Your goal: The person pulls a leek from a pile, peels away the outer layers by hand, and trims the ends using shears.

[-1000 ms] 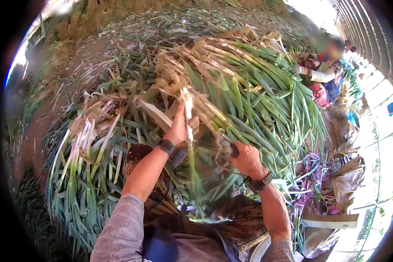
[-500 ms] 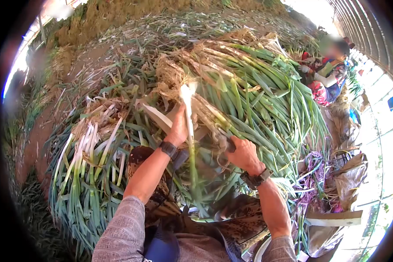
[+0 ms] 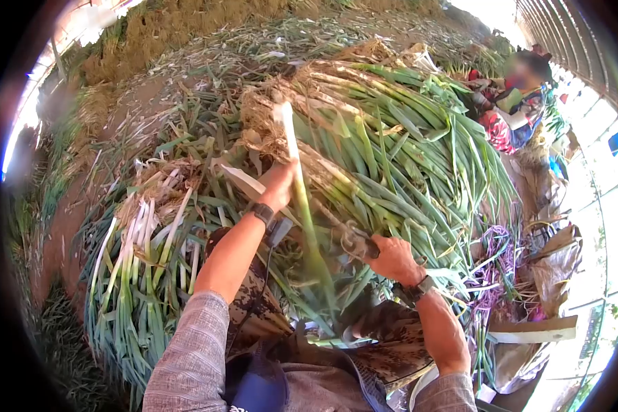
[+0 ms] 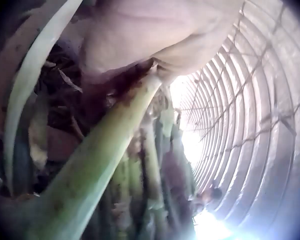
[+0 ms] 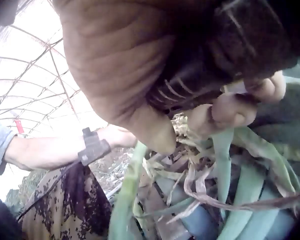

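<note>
My left hand grips a long leek by its pale stem, white end up, with the green leaves slanting down to the right. In the left wrist view the same green stem runs out from under the palm. Below and right of it, my right hand holds a dark tool whose ridged handle fills the palm in the right wrist view. Its working end is blurred among dry leaf strips. Past both hands lies a big heap of untrimmed leeks with brown roots.
Leeks with bare white stems are piled at the left. Purple twine and a wooden board lie at the right. Leaf scraps cover the ground behind. Another person sits at the far right, beneath an arched frame.
The leek has tilted, its white end rising to the left and its leaves swinging right. My right hand has shifted slightly right and down with the dark tool.
</note>
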### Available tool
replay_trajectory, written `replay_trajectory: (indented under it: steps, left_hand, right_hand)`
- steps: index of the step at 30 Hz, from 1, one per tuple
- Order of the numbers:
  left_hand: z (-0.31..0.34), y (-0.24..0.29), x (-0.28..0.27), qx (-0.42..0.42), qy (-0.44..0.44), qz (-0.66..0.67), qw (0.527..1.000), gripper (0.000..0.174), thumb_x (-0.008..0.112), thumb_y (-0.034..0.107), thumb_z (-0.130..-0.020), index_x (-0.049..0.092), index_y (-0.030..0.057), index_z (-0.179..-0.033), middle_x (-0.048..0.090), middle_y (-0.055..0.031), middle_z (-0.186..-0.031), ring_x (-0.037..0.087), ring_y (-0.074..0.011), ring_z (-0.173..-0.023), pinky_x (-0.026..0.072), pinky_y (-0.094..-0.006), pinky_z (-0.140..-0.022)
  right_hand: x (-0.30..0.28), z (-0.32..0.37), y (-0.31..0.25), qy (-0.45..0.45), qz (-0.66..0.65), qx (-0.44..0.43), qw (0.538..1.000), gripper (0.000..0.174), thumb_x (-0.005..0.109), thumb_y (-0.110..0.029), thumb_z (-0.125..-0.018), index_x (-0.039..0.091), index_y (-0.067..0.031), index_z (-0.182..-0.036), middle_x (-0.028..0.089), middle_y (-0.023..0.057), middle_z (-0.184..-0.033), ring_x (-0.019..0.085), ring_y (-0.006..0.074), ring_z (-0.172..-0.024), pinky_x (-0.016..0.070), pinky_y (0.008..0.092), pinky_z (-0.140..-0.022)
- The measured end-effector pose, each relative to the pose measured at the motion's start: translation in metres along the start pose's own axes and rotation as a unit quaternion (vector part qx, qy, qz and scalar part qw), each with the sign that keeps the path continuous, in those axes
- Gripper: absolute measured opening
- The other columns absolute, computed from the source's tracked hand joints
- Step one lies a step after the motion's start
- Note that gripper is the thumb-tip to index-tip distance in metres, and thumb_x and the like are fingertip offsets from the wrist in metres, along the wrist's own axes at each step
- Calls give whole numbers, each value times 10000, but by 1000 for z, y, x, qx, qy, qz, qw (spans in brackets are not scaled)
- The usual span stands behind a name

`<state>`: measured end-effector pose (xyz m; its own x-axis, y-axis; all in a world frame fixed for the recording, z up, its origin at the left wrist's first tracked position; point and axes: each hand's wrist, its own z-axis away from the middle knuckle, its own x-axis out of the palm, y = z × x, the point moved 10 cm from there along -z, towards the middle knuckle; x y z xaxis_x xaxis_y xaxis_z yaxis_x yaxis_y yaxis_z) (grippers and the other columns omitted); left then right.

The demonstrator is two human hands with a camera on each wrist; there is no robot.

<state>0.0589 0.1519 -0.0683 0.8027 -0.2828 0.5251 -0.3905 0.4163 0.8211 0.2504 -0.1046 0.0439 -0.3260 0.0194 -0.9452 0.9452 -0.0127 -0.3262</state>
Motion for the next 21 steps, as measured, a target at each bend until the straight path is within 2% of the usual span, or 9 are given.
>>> replay_trajectory:
  steps: [1, 3, 6, 10, 11, 14, 17, 19, 21]
  left_hand:
    - [9, 15, 4, 0, 25, 69, 997, 390, 537, 420, -1003, 596, 36, -962, 647, -102, -828, 636, -259, -728, 566, -448, -647]
    - [18, 35, 9, -1, 50, 172, 984, 329, 543, 406, -1000, 573, 79, -1011, 636, -81, -892, 624, -258, -758, 561, -473, -679]
    - [23, 43, 23, 11, 13, 142, 990, 282, 580, 393, -982, 565, 115, -1022, 612, -55, -892, 616, -241, -785, 557, -473, -700]
    - [26, 50, 49, 40, -84, 131, 987, 224, 665, 316, -937, 602, 111, -1003, 589, -16, -859, 595, -190, -820, 530, -419, -706]
    - [15, 46, 36, 61, -46, 125, 989, 247, 660, 335, -940, 611, 105, -1015, 607, -21, -886, 593, -185, -814, 530, -409, -746]
    - [22, 58, 47, 51, -74, 141, 986, 289, 645, 368, -947, 612, 96, -1037, 627, -29, -918, 607, -198, -834, 533, -404, -792]
    - [34, 74, 67, 55, -132, 179, 973, 317, 590, 388, -976, 598, 84, -1066, 640, -56, -925, 630, -244, -924, 542, -505, -844]
    - [34, 79, 69, 63, -170, 199, 963, 319, 532, 385, -1003, 589, 80, -1078, 642, -76, -922, 635, -277, -976, 535, -601, -849]
    - [37, 81, 74, 59, -178, 199, 962, 326, 533, 393, -1001, 590, 81, -1077, 642, -75, -924, 638, -279, -963, 536, -599, -844]
  right_hand:
    - [2, 3, -4, -51, -9, 9, 999, 363, 714, -343, -799, 667, -60, -1022, 685, 218, -828, 648, 433, -823, 505, 518, -742]
    - [6, 7, -4, -51, -13, 15, 998, 358, 714, -337, -799, 665, -60, -1020, 683, 218, -823, 647, 431, -825, 501, 522, -741]
    - [10, 8, 1, -46, -37, 35, 998, 353, 714, -322, -794, 659, -63, -1027, 678, 216, -811, 644, 430, -830, 493, 525, -747]
    - [12, 5, -15, -50, -7, -33, 998, 404, 688, -355, -815, 651, -110, -1134, 694, 209, -860, 659, 405, -821, 509, 496, -762]
    - [7, 2, -12, -26, 1, 1, 1000, 419, 690, -358, -812, 644, -113, -1149, 695, 208, -879, 655, 408, -838, 505, 498, -778]
    - [1, -6, -4, -14, 8, 42, 999, 435, 695, -372, -806, 626, -110, -1146, 690, 215, -946, 645, 419, -895, 487, 517, -812]
    - [9, -12, -19, -54, -38, -5, 998, 393, 697, -361, -799, 627, -98, -1083, 687, 211, -940, 643, 417, -888, 489, 515, -805]
    - [1, -15, -16, -2, -12, 22, 1000, 327, 695, -331, -798, 634, -88, -1008, 688, 197, -871, 650, 406, -839, 499, 508, -755]
    - [-4, -18, -21, 18, -29, 0, 999, 324, 690, -290, -777, 635, -70, -1007, 684, 198, -841, 645, 414, -811, 497, 508, -732]
